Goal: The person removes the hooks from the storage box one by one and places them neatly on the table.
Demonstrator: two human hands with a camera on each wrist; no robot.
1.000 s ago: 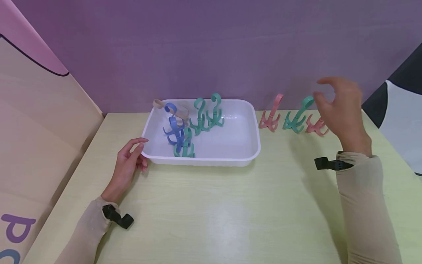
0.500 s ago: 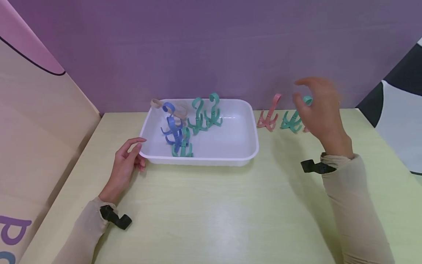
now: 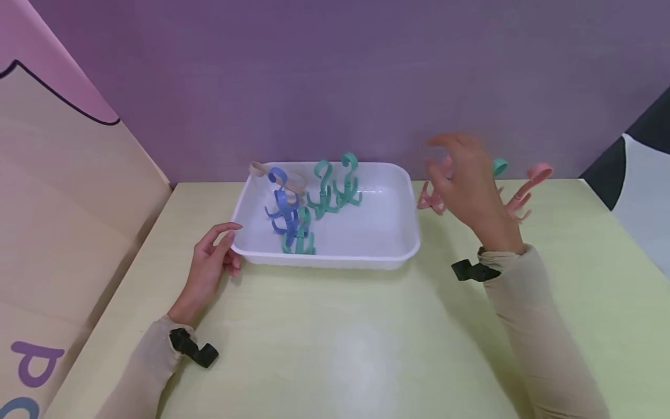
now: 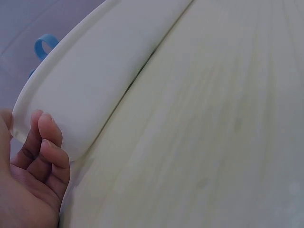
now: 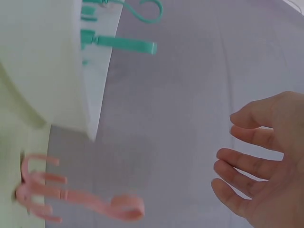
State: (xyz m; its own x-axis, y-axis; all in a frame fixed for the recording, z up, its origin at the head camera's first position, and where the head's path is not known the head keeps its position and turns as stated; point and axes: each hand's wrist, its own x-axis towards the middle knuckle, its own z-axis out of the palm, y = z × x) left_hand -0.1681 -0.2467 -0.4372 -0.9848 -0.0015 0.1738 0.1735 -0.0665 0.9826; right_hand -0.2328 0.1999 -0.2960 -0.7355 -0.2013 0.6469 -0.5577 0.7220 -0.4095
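My left hand (image 3: 206, 265) holds the front left corner of a white plastic tray (image 3: 335, 262), index finger on the rim, other fingers bent against the outer wall. Inside stand blue octopus-style hooks (image 3: 285, 206), several green hooks (image 3: 323, 201) and a beige hook (image 3: 293, 181). My right hand (image 3: 468, 186) is raised right of the tray, fingers apart and loosely bent, holding nothing. It overlaps a pink hook (image 3: 430, 202) in the head view; the right wrist view shows that pink hook (image 5: 85, 199) standing apart from the fingers.
Behind my right hand a green hook (image 3: 499, 167) is mostly hidden, and another pink hook (image 3: 519, 199) stands to its right. A purple backdrop (image 3: 335, 81) rises behind the pale wooden table (image 3: 335, 337); a printed panel (image 3: 68, 192) borders the left.
My right hand has moved left, from beside the rightmost pink hook to over the pink hook nearest the tray. My left hand stays at the tray's corner.
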